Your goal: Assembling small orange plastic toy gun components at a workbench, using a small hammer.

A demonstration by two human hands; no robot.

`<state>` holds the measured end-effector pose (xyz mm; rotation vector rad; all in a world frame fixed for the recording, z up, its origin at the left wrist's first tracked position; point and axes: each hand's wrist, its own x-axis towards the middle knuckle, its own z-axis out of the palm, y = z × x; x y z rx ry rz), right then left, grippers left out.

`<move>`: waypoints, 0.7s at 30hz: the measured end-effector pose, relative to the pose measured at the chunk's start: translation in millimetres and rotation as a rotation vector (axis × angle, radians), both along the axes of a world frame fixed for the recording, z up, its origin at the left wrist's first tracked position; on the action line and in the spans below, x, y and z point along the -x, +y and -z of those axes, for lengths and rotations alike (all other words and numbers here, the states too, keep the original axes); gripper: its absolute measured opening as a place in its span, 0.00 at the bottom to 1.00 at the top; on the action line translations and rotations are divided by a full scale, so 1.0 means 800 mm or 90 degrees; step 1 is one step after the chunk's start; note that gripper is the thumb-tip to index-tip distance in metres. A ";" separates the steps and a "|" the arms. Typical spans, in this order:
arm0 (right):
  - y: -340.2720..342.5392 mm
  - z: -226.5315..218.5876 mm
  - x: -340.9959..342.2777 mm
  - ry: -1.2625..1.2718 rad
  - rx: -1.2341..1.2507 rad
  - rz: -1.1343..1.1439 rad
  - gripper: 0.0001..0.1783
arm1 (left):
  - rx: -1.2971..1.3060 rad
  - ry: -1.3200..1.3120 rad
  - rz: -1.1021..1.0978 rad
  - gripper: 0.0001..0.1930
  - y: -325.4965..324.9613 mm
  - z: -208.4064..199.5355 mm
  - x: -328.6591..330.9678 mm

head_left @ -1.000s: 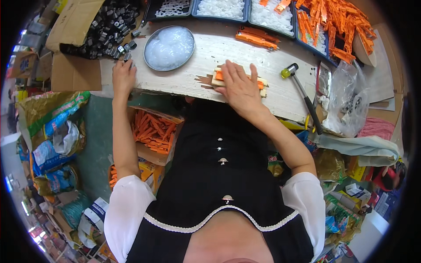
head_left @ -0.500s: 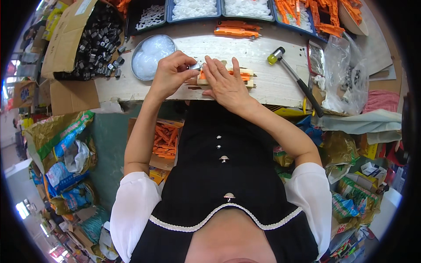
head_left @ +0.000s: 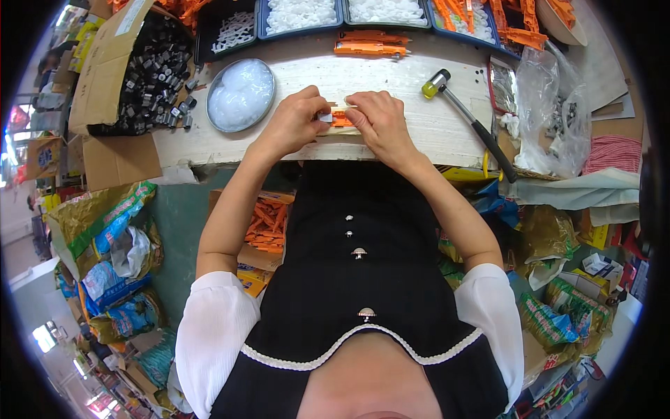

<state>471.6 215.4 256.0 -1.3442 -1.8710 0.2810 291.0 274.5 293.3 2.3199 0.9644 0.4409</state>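
Observation:
At the near edge of the white bench, an orange plastic part (head_left: 341, 119) lies between my hands, on a pale block that my fingers mostly hide. My left hand (head_left: 299, 120) is closed, pinching a small grey piece (head_left: 325, 118) against the part's left end. From the other side my right hand (head_left: 383, 126) curls over the part's right end, thumb pressing beside the orange plastic; its fingertips are partly hidden. A round metal dish (head_left: 241, 96) of clear, gel-like stuff stands left of my left hand. To the right lies a hammer (head_left: 466, 115) with a yellowish-faced head and black grip.
A cardboard box (head_left: 105, 73) spills small black and grey pieces at the left. Blue trays (head_left: 300, 31) of white parts line the back, with orange parts (head_left: 370, 47) in front. Clear plastic bags (head_left: 551, 119) lie far right. A box of orange parts (head_left: 265, 225) sits below the bench.
My right hand, earlier laid flat across the orange part, has shifted right and curled, uncovering its middle. My left hand has moved slightly right and down with the grey piece.

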 end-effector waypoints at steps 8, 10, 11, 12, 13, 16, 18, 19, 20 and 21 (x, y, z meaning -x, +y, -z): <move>0.000 -0.004 0.002 -0.012 0.013 0.005 0.13 | 0.534 -0.322 -0.245 0.06 0.000 0.028 0.019; 0.000 -0.004 0.003 -0.014 0.016 0.007 0.13 | 0.519 -0.343 -0.238 0.05 -0.004 0.040 0.022; 0.000 -0.004 0.003 -0.018 0.018 0.014 0.13 | 0.503 -0.363 -0.225 0.05 -0.004 0.042 0.022; 0.001 -0.004 0.003 -0.023 0.020 0.022 0.13 | 0.503 -0.364 -0.225 0.05 -0.005 0.043 0.020; 0.001 -0.004 0.004 -0.023 0.020 0.021 0.13 | 0.453 -0.360 -0.224 0.04 -0.008 0.042 0.018; 0.004 -0.006 0.004 -0.024 0.031 0.023 0.12 | 0.357 -0.297 -0.215 0.03 -0.008 0.034 0.012; 0.005 -0.007 -0.004 0.033 0.051 0.003 0.11 | 0.310 -0.239 -0.206 0.02 -0.005 0.026 0.008; 0.010 -0.007 -0.016 0.033 0.047 0.002 0.11 | 0.234 -0.156 -0.178 0.03 -0.002 0.022 0.005; 0.018 -0.007 -0.036 0.034 0.003 0.004 0.09 | 0.159 -0.075 -0.152 0.04 0.001 0.018 0.005; 0.025 -0.008 -0.060 0.036 -0.040 0.006 0.09 | 0.154 -0.078 -0.154 0.04 0.005 0.012 0.005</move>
